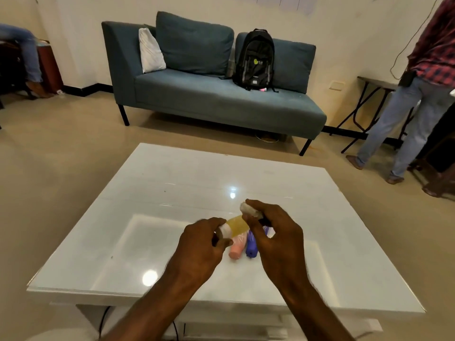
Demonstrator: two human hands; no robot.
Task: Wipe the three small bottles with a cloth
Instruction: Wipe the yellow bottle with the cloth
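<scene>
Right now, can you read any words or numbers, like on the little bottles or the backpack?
Nothing can be read for sure.
Backpack: green logo with pale letters beside it, too blurred to read; small patch lower down, too small.
Yellow bottle, pink bottle, purple bottle, cloth: no writing shows.
Sheets on the wall: too blurred.

Above the tabletop's (172, 183) near half, the left hand (202, 242) grips the yellow bottle (237, 223); the right hand (273, 232) pinches the cloth (246, 208).
</scene>
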